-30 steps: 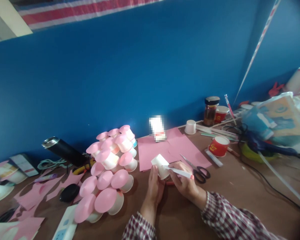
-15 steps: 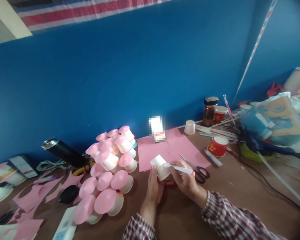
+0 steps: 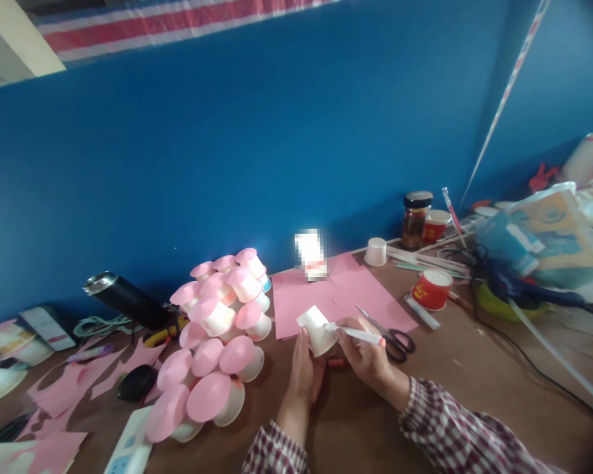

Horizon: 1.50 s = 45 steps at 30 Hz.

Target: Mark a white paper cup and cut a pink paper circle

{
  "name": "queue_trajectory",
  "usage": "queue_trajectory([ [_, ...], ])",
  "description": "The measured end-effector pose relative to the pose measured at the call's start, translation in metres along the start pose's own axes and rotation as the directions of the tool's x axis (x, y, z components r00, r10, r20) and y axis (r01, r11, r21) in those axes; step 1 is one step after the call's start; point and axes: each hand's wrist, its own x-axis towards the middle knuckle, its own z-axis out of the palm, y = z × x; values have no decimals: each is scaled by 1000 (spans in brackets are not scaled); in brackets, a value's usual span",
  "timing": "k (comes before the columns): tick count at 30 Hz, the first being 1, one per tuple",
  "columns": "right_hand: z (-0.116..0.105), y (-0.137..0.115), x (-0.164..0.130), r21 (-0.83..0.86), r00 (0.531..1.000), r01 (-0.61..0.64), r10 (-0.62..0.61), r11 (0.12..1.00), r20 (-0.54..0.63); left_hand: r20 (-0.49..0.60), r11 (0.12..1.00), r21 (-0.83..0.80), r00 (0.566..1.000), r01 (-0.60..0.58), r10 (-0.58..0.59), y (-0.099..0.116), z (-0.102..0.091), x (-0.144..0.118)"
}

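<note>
Left hand [image 3: 307,368] is curled closed around the side of a white paper cup [image 3: 318,329], held tilted just above the brown table [image 3: 454,395]. Right hand [image 3: 368,359] is closed on a white pen [image 3: 356,334], whose tip appears to touch the cup, though blur prevents certainty. Cup sits just left of the scissors [image 3: 393,339], at the near edge of the pink paper [image 3: 301,296].

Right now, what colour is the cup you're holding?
White, seen from the head camera: the paper cup in the left hand.
</note>
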Motion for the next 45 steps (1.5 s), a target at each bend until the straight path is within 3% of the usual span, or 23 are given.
queue_trajectory([
  [12,1,-2,-2,26,1000,11,-10,1000,-6,22,1000,-10,1000,-8,8,1,4,0],
  [27,-1,-2,0,20,1000,2,-1,1000,-19,0,998,1,998,65,-65,-4,-7,3],
  [33,-2,-6,-1,112,996,-74,79,991,-41,32,999,-27,999,21,-21,-1,-4,4],
  [45,2,-2,-5,131,994,102,-106,986,25,0,1000,-28,1000,0,0,1,1,2],
])
